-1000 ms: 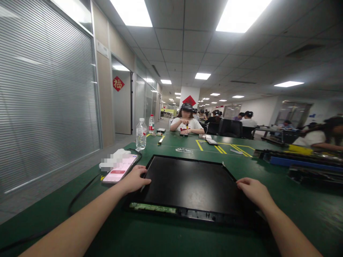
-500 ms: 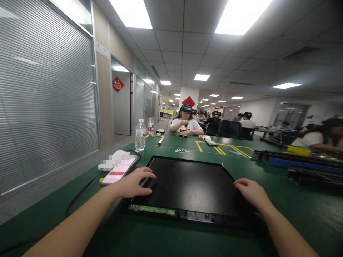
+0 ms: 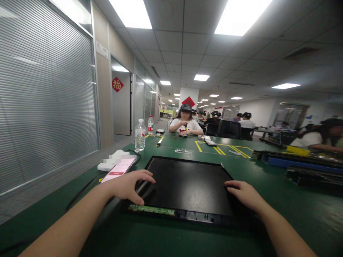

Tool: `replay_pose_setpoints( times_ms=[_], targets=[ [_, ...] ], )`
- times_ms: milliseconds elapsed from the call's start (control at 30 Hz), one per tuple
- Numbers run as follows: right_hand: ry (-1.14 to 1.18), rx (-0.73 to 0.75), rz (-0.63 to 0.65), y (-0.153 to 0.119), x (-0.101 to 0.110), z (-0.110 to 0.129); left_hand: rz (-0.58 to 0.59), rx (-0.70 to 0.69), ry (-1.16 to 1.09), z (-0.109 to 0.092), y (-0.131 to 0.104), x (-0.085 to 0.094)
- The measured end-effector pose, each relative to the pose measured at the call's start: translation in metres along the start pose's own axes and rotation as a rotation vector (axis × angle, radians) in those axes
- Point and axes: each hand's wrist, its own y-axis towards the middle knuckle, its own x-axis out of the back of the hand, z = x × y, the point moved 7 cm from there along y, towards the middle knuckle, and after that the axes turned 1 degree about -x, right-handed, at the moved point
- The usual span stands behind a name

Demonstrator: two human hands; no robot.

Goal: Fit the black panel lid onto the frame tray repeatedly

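Observation:
A black flat screen panel [image 3: 184, 185] in a dark frame lies flat on the green table in front of me. A green circuit board strip [image 3: 151, 210] shows along its near edge, at the left. My left hand [image 3: 131, 187] is over the panel's left side, thumb and fingers spread wide, the thumb close to the board's left end. On the opposite side, my right hand [image 3: 245, 192] reaches over the right edge with fingers stretched out, their tips at the dark surface. I cannot tell whether either hand presses on the panel.
Left of the panel lie a lit phone [image 3: 119, 169], a white object [image 3: 114, 160] and a black cable [image 3: 80, 192]. Two bottles, one a clear bottle [image 3: 140, 135], stand behind. Dark frame parts [image 3: 313, 175] are stacked at the right. A person [image 3: 186, 123] sits opposite.
My right hand has moved left, inward over the panel's right edge. My left thumb has come down and left, and the gap between thumb and fingers has widened.

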Motion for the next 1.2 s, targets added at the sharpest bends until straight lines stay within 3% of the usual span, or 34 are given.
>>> replay_pose_setpoints(
  times_ms=[133, 433, 867, 1067, 1200],
  targets=[
    [0.015, -0.013, -0.001, 0.002, -0.001, -0.003, -0.003, 0.003, 0.045, -0.002, -0.001, 0.001],
    [0.003, -0.01, 0.01, -0.002, 0.0, 0.004, -0.032, -0.167, 0.045, -0.024, 0.003, 0.001],
    [0.02, -0.002, 0.023, 0.0, -0.001, 0.002, -0.014, -0.195, 0.101, -0.024, 0.004, -0.004],
    [0.028, -0.009, 0.002, 0.0, 0.0, 0.002, -0.005, -0.168, 0.095, -0.022, 0.002, -0.003],
    [0.012, -0.069, -0.068, -0.001, 0.009, 0.0, -0.057, -0.045, 0.106, -0.006, 0.006, -0.001]
  ],
)
